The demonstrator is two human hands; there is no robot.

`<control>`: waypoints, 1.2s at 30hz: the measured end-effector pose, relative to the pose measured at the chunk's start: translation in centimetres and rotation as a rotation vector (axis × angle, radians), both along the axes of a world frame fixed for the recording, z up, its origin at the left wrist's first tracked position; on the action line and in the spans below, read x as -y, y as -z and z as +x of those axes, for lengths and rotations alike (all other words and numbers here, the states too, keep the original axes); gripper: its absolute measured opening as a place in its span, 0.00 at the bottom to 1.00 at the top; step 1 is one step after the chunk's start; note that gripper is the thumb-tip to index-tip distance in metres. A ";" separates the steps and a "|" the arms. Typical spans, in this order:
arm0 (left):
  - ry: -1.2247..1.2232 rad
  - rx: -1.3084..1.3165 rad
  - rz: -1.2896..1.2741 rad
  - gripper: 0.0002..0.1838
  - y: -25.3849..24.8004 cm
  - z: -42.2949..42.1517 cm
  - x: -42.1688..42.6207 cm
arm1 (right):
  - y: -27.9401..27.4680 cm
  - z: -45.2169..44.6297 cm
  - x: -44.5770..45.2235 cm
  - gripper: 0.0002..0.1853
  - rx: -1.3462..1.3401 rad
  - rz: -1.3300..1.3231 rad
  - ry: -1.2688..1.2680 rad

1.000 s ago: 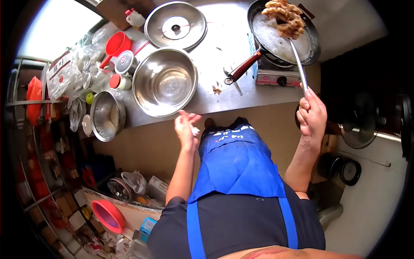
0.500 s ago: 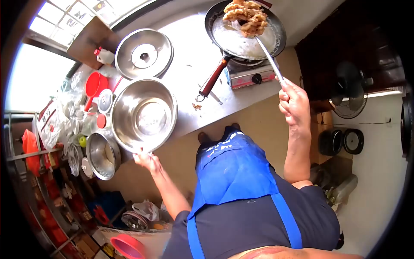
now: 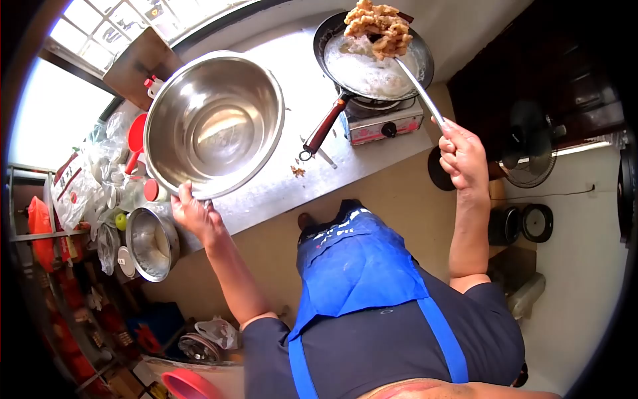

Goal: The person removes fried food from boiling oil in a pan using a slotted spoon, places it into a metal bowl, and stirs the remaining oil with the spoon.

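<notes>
My left hand (image 3: 199, 216) grips the near rim of a large stainless steel basin (image 3: 256, 153), its fingers closed on the edge. The basin is tilted, its inside facing me, and holds nothing. My right hand (image 3: 463, 156) is wrapped round the metal handle of a long-handled skimmer (image 3: 420, 88). Its head is hidden under a heap of golden fried pieces (image 3: 379, 28). This heap hangs above a black frying pan (image 3: 321, 50) of white, frothing liquid. A brown wooden handle (image 3: 327, 125) on the pan points toward me.
Beneath the pan stands a portable gas stove (image 3: 385, 125). Crumbs (image 3: 298, 171) lie on the steel counter (image 3: 259, 209). A smaller metal bowl (image 3: 151, 244), a red ladle (image 3: 137, 133) and plastic bags (image 3: 83, 193) crowd the left end. A cutting board (image 3: 141, 66) leans behind; a fan (image 3: 528, 143) is at right.
My left hand has lifted the basin toward the camera and further over the counter, now covering the metal bowls behind it. The skimmer and fried pieces remain above the pan; my right hand shifted slightly.
</notes>
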State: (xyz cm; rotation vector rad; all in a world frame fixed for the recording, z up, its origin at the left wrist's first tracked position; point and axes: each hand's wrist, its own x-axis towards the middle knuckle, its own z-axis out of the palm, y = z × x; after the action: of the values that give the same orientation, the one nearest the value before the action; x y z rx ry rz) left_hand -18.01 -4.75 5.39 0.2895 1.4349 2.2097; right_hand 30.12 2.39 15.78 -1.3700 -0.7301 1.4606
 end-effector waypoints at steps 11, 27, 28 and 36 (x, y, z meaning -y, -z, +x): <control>0.138 -0.032 0.054 0.00 -1.0 2.0 -5.2 | -1.4 1.5 0.3 0.17 0.022 0.030 -0.040; 0.155 -0.020 0.162 0.06 -0.4 2.3 -6.8 | 0.3 1.0 1.0 0.14 -0.010 0.025 -0.049; 0.170 -0.019 0.161 0.06 -0.5 2.3 -6.9 | 0.2 0.9 1.0 0.14 -0.010 0.024 -0.047; 0.200 -0.064 0.156 0.07 -1.7 3.0 -8.8 | -0.6 0.7 1.6 0.16 0.018 0.081 -0.070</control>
State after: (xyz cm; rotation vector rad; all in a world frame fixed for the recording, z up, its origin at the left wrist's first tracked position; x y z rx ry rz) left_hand -15.06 4.01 7.14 0.5377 1.2103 2.1673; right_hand 30.86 0.78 16.37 -1.3088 -0.8466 1.4588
